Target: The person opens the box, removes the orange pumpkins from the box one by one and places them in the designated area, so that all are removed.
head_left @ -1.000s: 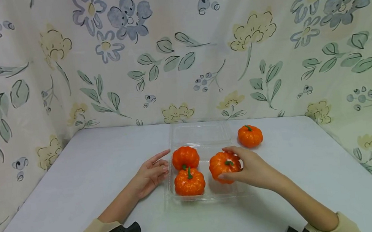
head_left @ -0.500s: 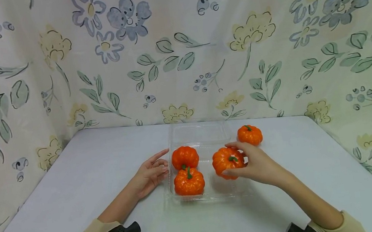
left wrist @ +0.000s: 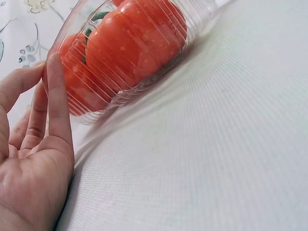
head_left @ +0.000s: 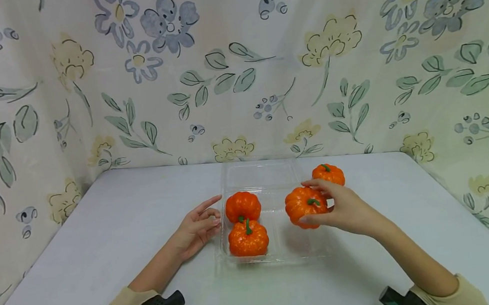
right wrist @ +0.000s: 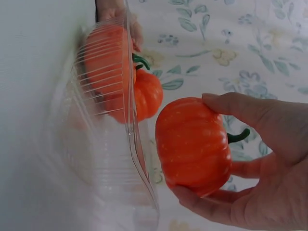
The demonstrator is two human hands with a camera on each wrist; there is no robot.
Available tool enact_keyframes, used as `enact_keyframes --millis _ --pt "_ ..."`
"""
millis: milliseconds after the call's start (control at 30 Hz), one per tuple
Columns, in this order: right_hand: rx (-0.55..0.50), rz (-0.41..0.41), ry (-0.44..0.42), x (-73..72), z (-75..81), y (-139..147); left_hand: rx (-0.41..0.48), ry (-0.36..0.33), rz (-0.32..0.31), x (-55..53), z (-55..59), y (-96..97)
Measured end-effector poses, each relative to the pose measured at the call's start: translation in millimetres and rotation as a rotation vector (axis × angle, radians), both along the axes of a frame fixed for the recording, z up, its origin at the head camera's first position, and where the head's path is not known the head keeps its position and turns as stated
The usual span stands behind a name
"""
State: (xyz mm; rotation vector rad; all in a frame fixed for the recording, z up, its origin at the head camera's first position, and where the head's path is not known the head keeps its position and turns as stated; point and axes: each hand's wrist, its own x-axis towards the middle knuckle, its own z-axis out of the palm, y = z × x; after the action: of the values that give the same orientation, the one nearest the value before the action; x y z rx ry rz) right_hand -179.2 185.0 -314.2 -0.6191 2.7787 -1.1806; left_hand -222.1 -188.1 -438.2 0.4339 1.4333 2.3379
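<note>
My right hand (head_left: pixel 346 206) grips a small orange pumpkin (head_left: pixel 298 207) with a green stem, thumb on one side and fingers on the other. In the right wrist view this pumpkin (right wrist: pixel 190 144) hangs above the rim of the clear plastic container (right wrist: pixel 137 159). My left hand (head_left: pixel 196 231) is at the container's left edge; the left wrist view shows its fingertips pinching the rim. Two more pumpkins sit inside on the left, a far one (head_left: pixel 242 205) and a near one (head_left: pixel 248 240). Another pumpkin (head_left: pixel 328 174) stands outside, behind my right hand, partly hidden by it.
The container's hinged lid (head_left: pixel 260 175) lies folded back on the far side. A white table (head_left: pixel 149 193) carries everything. Behind it hangs a flower-printed cloth (head_left: pixel 226 74). Black devices (head_left: pixel 162 304) are strapped at both sleeves.
My right hand has carried its pumpkin up, away and to the right over the container, now overlapping the outside pumpkin in the head view. The left hand has stayed put.
</note>
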Motion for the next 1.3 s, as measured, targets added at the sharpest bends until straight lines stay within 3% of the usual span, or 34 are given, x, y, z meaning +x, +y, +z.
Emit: enact_keyframes --millis 533,1300 --pt "0.01 -0.071 0.029 -4.5 12.5 19.2 0.03 0.0 -0.023 -0.1 0.0 -0.6" --pt "0.056 -0.16 0.04 -11.0 25.4 50.0 -0.012 -0.036 -0.007 2.8 6.0 2.0"
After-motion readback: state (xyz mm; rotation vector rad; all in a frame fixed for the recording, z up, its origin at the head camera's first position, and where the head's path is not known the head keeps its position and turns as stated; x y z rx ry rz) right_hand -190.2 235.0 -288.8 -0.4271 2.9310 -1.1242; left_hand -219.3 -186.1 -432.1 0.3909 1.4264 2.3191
